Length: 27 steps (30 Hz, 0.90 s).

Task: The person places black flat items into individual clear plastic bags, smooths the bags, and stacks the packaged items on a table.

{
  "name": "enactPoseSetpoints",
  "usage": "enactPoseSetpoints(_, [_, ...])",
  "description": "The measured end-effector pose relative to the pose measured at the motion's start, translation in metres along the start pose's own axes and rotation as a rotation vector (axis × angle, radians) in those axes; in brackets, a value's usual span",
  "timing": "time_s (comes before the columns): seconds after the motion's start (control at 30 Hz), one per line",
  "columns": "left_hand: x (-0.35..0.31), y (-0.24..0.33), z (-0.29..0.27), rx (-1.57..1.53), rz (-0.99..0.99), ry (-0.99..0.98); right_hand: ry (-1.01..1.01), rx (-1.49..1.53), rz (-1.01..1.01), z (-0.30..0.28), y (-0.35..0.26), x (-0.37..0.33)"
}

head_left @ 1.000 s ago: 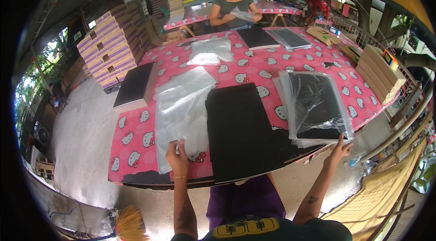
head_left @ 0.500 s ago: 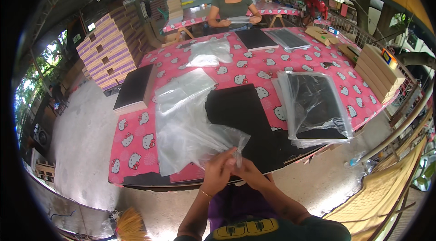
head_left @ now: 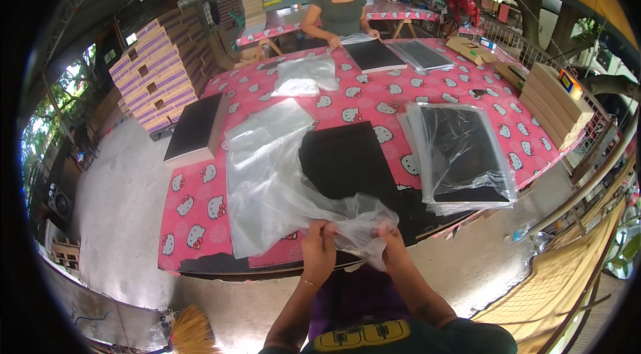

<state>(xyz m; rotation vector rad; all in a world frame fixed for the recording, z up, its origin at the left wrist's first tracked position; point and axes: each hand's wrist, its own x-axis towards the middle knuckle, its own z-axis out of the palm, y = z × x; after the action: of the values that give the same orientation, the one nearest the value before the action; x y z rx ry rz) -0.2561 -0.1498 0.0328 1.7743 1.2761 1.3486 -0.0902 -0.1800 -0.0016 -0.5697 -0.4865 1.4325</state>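
A pink cat-print tablecloth (head_left: 377,90) is spreading under everything. Clear plastic bags (head_left: 257,167) are lying on its L side; from there a clear bag (head_left: 357,212) is stretching R toward the tbl's near edge, covering the near pt of a blk sheet (head_left: 344,150) that's lying flat mid-tbl. On the R, a stack of bagged blk sheets (head_left: 461,150) is resting. The L hand (head_left: 319,254) and R hand (head_left: 395,250) are staying slightly apart, each pinching the clear bag's crumpled end w/ fingers closed.
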Motion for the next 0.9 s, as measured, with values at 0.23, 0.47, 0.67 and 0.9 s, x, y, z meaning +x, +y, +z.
enactPoseSetpoints(0.23, [0.008, 0.027, -0.003, -0.646, -0.045, 0.145, -0.161, -0.085, 0.19, 0.009, -0.033, 0.0])
enactPoseSetpoints(0.47, [0.009, -0.01, -0.036, 0.191, 0.221, -0.117, -0.254, 0.36, 0.047, -0.008, -0.049, 0.003])
enactPoseSetpoints(0.67, [0.025, 0.025, -0.064, 0.089, 0.22, -0.287, -0.622, -0.425, -0.214, -0.002, -0.077, -0.002])
enactPoseSetpoints(0.9, [0.018, 0.073, -0.047, 0.037, 0.273, -0.574, -0.824, -1.2, -0.133, 0.058, -0.091, -0.02])
